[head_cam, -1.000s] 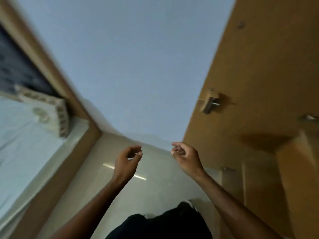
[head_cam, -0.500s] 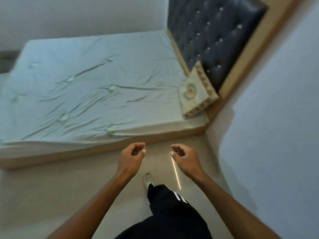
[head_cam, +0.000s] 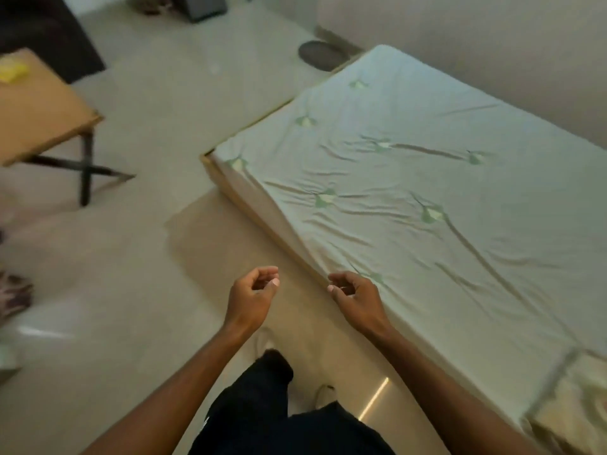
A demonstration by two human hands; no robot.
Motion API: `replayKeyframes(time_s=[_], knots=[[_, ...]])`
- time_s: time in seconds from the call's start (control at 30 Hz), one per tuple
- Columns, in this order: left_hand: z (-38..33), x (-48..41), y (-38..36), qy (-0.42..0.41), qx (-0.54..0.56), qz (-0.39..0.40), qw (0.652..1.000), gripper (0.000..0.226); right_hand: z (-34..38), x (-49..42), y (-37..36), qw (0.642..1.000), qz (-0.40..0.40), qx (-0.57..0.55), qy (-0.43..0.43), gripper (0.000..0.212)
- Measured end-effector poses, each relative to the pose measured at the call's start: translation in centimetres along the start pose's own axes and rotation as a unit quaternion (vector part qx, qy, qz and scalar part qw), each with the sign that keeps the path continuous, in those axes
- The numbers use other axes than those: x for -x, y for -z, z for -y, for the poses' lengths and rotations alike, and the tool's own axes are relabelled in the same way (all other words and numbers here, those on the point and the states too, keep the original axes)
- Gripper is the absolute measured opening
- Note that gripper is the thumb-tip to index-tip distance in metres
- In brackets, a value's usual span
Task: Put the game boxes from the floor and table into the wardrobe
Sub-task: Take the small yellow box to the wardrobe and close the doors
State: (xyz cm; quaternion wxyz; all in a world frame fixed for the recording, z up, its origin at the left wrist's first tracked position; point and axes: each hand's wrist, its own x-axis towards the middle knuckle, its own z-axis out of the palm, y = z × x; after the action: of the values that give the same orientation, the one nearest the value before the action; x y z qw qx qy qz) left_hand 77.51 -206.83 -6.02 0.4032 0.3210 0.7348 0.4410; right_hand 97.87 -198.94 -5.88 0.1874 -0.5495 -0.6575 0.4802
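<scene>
My left hand (head_cam: 251, 298) and right hand (head_cam: 356, 298) float in front of me with fingers curled loosely, holding nothing, above the floor (head_cam: 131, 274) beside the bed (head_cam: 427, 192). Far off to my left stands a wooden bench (head_cam: 39, 110), and something yellow (head_cam: 11, 71) lies on it. It is too blurry for me to tell if that is a game box.

Single head-worn view — looking steeply down, floor (head_cam: 124, 290) ahead, bed (head_cam: 427, 192) to the right, close above the forearms
</scene>
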Motion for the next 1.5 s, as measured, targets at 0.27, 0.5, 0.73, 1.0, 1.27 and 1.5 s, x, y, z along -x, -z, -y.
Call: replayKeyframes(time_s=[0.27, 0.5, 0.73, 1.0, 1.27, 1.5], knots=[[-1.1, -15.2, 12.9, 0.026, 0.057, -0.139, 0.988, 0.017, 12.9, -19.2, -10.6, 0.988, 0.102, 0.071, 0.092, 0.023], [-3.5, -29.8, 25.8, 0.016, 0.083, -0.242, 0.967, 0.014, 26.4, -34.2, -20.9, 0.973, 0.155, 0.08, 0.153, 0.022], [-4.7, -44.3, 36.3, 0.019, 0.095, -0.306, 0.947, 0.016, 36.4, -49.5, -30.9, 0.957, 0.215, 0.077, 0.181, 0.022], [-6.6, -61.5, 48.0, 0.068, 0.102, -0.374, 0.919, 0.014, 48.7, -67.7, -41.9, 0.932, 0.293, 0.074, 0.2, 0.021], [-8.2, -77.8, 60.9, 0.071, 0.113, -0.414, 0.9, 0.015, 61.2, -83.8, -54.5, 0.905, 0.342, 0.115, 0.225, 0.022], [-5.0, -93.8, 76.8, 0.081, 0.125, -0.426, 0.892, 0.014, 72.5, -97.0, -69.8, 0.891, 0.36, 0.144, 0.237, 0.021]])
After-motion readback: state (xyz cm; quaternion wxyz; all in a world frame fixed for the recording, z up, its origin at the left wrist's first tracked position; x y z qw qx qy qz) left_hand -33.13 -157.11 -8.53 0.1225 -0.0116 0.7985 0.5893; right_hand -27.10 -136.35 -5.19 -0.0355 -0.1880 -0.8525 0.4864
